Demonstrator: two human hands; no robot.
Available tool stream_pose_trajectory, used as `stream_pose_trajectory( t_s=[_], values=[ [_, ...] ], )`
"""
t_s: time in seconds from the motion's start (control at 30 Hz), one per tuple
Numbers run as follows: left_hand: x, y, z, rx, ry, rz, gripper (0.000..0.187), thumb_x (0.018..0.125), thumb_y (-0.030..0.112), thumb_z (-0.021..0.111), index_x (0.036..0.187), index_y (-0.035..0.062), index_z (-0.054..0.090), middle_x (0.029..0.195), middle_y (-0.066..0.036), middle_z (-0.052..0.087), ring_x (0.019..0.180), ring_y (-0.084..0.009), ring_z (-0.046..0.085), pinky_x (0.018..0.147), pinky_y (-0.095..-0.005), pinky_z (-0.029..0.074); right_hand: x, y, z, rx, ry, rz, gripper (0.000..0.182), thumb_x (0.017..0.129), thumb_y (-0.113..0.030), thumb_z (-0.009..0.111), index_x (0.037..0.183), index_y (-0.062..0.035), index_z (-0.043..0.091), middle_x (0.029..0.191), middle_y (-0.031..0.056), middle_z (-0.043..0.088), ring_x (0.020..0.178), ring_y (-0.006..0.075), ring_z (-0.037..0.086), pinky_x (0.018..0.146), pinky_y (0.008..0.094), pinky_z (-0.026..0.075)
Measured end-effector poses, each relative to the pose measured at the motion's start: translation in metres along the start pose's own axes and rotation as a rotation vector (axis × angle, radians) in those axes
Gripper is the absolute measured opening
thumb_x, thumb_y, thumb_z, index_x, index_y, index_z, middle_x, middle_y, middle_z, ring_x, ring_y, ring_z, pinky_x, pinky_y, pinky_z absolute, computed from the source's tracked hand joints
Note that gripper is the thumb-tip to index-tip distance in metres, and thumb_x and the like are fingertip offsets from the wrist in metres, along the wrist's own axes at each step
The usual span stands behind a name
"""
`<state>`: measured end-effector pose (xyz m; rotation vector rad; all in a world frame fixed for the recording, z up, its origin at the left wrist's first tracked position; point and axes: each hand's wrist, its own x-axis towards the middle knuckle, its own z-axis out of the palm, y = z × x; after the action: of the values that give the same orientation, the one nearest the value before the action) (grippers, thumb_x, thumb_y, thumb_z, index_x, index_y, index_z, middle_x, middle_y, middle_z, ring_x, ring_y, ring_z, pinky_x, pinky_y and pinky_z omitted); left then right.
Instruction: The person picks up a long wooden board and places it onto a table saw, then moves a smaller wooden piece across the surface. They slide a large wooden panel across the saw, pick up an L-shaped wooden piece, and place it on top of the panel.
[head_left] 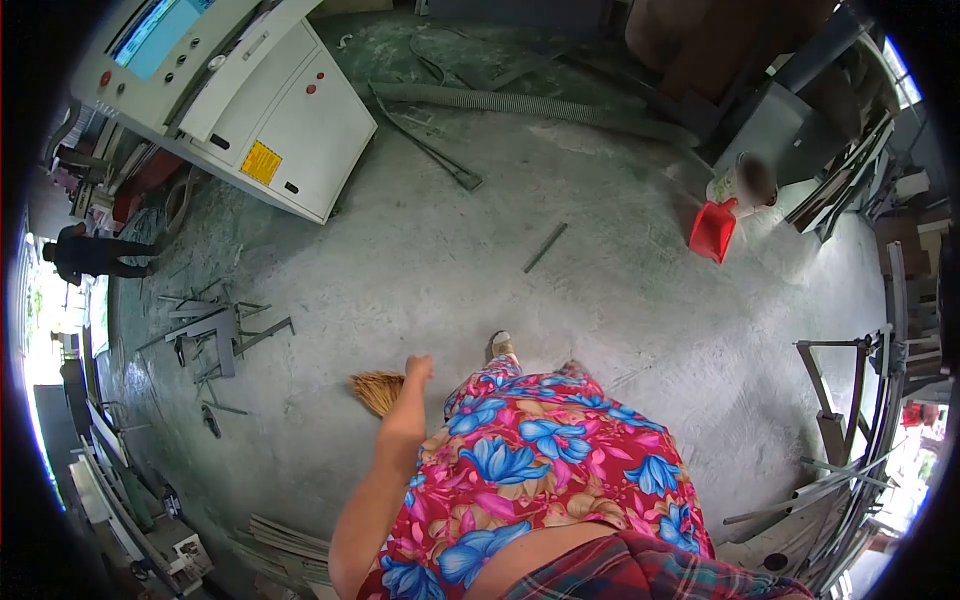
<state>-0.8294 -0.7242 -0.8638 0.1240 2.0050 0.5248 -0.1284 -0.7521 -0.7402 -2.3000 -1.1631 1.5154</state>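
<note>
My left hand [421, 368] is closed in front of my body on the left, at the end of my bare, stretched-out arm. Straw bristles of a broom [376, 391] fan out to the left, right beside this hand and wrist. The broom's handle is hidden behind the hand and forearm. My right hand does not show. A flowered red and blue garment [540, 440] covers my body, and one shoe [501, 345] sticks out beyond its hem on the concrete floor [420, 270].
A metal strip [545, 248] lies ahead. A red dustpan [712, 231] stands by a bucket [742, 184] at the right. Metal pieces [225, 335] are heaped at the left. A white machine cabinet [290, 110] and ribbed hose [520, 101] are farther off. A person [95, 255] stands far left.
</note>
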Motion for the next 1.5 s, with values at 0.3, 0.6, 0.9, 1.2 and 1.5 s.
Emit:
stream_pose_trajectory(
  t_s=[0.3,0.6,0.9,1.2,1.5],
  values=[
    [-0.052,0.227,0.068,0.141,-0.093,0.192,0.028,0.080,0.028,0.056,0.087,0.0014,0.058,0.069,-0.007,0.060,0.052,-0.0167,0.056,0.045,-0.0301,0.043,0.008,-0.079,0.000,0.378,0.004,0.320,0.042,0.075,-0.015,0.056,0.114,0.0014,0.049,0.089,0.0096,0.061,0.065,0.0191,0.058,0.049,0.0333,0.044],
    [-0.015,0.325,0.101,0.088,-0.141,0.052,0.026,0.080,0.026,0.055,0.087,0.0016,0.058,0.070,-0.012,0.061,0.050,-0.0201,0.058,0.038,-0.0299,0.040,0.145,-0.127,-0.050,0.294,0.027,0.498,0.021,0.076,-0.024,0.056,0.094,-0.0115,0.055,0.075,0.0051,0.054,0.067,0.0206,0.055,0.053,0.0386,0.042],
    [0.025,0.413,0.121,0.048,-0.120,0.035,0.027,0.081,0.027,0.054,0.090,0.0019,0.056,0.074,-0.012,0.061,0.052,-0.0216,0.058,0.039,-0.0342,0.039,0.286,-0.426,-0.126,0.147,0.029,-0.006,0.042,0.077,-0.019,0.058,0.113,0.0021,0.052,0.089,0.0142,0.063,0.073,0.0220,0.063,0.054,0.0296,0.047],
    [0.109,0.538,0.095,-0.070,-0.071,-0.048,0.028,0.082,0.028,0.054,0.087,0.0001,0.055,0.068,-0.011,0.059,0.049,-0.0199,0.056,0.038,-0.0326,0.040,0.350,-0.546,-0.100,0.216,-0.025,0.104,0.043,0.079,-0.021,0.057,0.116,0.0002,0.049,0.093,0.0107,0.063,0.073,0.0218,0.063,0.055,0.0352,0.047],
    [0.177,0.801,0.123,0.163,-0.048,0.180,0.026,0.081,0.025,0.055,0.090,0.0010,0.057,0.069,-0.009,0.061,0.050,-0.0180,0.058,0.040,-0.0305,0.043,0.371,-0.629,-0.085,0.233,-0.019,0.124,0.043,0.078,-0.021,0.053,0.115,0.0014,0.049,0.096,0.0106,0.062,0.069,0.0196,0.061,0.050,0.0304,0.046]
  ],
)
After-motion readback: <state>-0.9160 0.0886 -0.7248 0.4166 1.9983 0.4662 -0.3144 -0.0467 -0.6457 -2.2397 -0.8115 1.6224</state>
